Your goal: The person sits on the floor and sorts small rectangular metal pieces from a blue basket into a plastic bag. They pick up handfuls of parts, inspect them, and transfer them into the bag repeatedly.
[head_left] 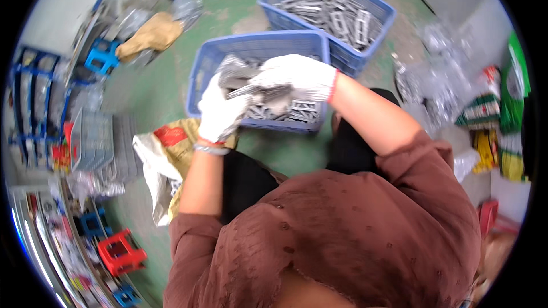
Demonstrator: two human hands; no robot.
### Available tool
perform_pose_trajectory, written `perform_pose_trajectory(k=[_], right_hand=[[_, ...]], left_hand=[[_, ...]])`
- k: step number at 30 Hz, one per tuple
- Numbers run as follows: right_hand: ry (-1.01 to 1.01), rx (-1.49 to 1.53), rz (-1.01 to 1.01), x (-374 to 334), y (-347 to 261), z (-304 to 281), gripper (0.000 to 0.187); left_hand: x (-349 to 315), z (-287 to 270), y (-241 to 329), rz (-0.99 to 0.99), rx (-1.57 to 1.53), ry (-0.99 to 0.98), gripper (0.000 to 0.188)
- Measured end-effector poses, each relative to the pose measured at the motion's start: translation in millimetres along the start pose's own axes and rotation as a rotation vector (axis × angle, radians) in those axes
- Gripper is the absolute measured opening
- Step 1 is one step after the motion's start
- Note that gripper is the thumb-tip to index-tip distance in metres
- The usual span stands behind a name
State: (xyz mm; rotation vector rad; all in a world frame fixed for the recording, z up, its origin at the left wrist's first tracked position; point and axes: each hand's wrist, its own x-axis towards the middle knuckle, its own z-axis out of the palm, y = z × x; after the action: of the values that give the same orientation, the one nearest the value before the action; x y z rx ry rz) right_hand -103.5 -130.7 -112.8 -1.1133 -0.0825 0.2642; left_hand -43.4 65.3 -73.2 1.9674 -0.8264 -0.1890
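Both my hands wear white knit gloves and meet over the near blue plastic crate (257, 39). My left hand (220, 108) is closed round the lower left side of some grey, ridged, metallic-looking pieces (235, 71). My right hand (294, 77) grips them from the right, its fingers curled over the top. Blur hides their exact shape and how many there are. Below my hands, loose silver-grey slotted metal parts (302, 112) lie in the crate.
Behind to the right, a second blue crate (388, 20) holds many similar metal parts. A white and yellow sack (151, 162) lies left of my left forearm. A red stool (121, 252), a blue stool (103, 57) and a grey basket (94, 140) stand left. Clear plastic bags (442, 85) lie right.
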Motion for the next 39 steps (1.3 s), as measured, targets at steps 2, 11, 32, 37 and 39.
perform_pose_trajectory(k=[2, 11, 32, 37, 39], right_hand=[[0.056, -0.387, -0.335, 4.6, 7.5, -1.0, 0.018], [0.462, -0.261, -0.455, -75.9, -78.5, -52.9, 0.033], [0.839, -1.333, 1.052, -281.8, 38.3, -151.7, 0.051], [0.633, -1.611, 1.075, -268.5, 121.1, -212.8, 0.035], [0.522, -1.474, 0.978, -288.6, 148.4, -251.1, 0.031]], left_hand=[[-0.9, -4.6, -1.6, 0.04, 0.001, 0.0, 0.049], [-6.3, -52.3, -16.9, -0.013, -0.176, 0.051, 0.047], [-31.4, -26.4, -16.7, -0.032, -0.352, 0.105, 0.041], [-32.7, -25.7, -3.1, 0.002, -0.391, 0.007, 0.039], [-36.6, -23.5, -12.0, 0.036, -0.605, 0.006, 0.035]])
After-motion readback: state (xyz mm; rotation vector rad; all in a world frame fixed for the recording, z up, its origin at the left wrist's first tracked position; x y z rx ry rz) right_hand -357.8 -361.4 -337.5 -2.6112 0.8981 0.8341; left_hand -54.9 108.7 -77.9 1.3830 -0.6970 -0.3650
